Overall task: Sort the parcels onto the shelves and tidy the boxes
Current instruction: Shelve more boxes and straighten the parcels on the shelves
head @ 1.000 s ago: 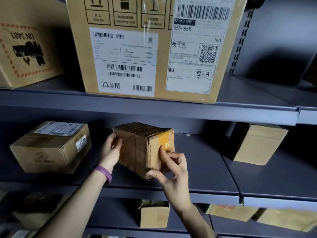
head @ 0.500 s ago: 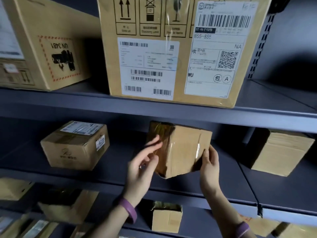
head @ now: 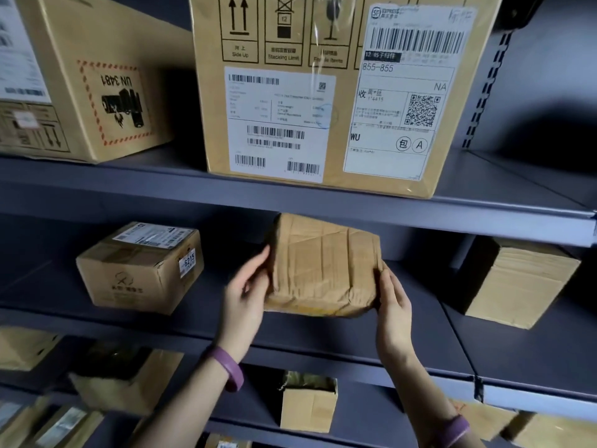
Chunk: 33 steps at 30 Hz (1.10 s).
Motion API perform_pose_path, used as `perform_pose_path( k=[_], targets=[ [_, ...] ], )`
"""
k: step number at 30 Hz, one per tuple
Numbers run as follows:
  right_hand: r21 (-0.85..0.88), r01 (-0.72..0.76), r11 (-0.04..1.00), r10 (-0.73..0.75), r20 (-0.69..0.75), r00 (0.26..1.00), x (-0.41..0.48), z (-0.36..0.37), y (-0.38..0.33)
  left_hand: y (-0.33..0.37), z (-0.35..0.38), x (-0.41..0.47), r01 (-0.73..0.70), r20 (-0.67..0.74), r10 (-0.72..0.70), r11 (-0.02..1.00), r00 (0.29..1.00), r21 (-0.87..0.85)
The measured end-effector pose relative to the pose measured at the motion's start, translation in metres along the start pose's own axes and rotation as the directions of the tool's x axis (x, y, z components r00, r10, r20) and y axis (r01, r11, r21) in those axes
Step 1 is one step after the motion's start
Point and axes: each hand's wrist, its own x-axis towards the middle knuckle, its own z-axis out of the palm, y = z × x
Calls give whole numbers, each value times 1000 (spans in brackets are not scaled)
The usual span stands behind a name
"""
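A dark grey shelving unit (head: 290, 202) fills the view, its boards running left to right. On the upper shelf, near the front edge, stands a large carton (head: 329, 92) with two white shipping labels and printed handling symbols facing out; to its left, apart from it, sits a second big carton (head: 93, 85) with an upside-down "UN 3481" mark. On the middle shelf (head: 200, 321), toward the right end, a plain box (head: 513, 282) stands, and toward the left a smaller labelled box (head: 142, 270) bearing a "6215" sticker rests near the front edge. Between these two, a tape-wrapped parcel (head: 323, 266) is held above the middle shelf's front half, tilted, its lower edge seemingly off the board. The left hand (head: 245, 299) curls partly open against the parcel's left side, fingers on it, slightly blurred. The right hand (head: 392, 305) clasps the parcel's lower right corner, thumb and fingers wrapped around it. Each wrist wears a purple band (head: 231, 371). On the lower shelf a small open-topped box (head: 307, 405) sits below the parcel.
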Motion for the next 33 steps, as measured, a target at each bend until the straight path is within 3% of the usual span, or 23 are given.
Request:
perform_pose_path(
  k=[6,10,14,17,19,22,27,33],
  targets=[
    [-72,-78,994,76,-29,997,-4,-3,-9,-11,-4,24,377,-134,-363,920,922,102],
    [-100,-75,992,73,-20,997,-7,-5,-12,-11,-2,23,443,-179,-418,887,891,134],
    [-63,5,998,-2,58,998,-8,-7,-16,-9,-4,23,505,-189,-486,861,853,62],
    [-37,52,998,-49,76,996,-8,-8,-17,-9,-8,19,402,-104,-403,915,909,-31],
    [-23,104,994,-102,87,991,-9,-8,-15,-11,-11,16,277,-56,-277,961,959,-4],
    [7,116,993,-117,78,990,-8,-10,-9,-13,-14,16,192,36,-191,981,981,1],
    [54,79,995,-84,105,991,-14,-9,-5,-11,-12,18,261,63,-254,941,965,-214],
    [7,125,992,-125,172,977,-13,-14,0,-21,-17,12,204,26,-203,973,979,-106]
  ],
)
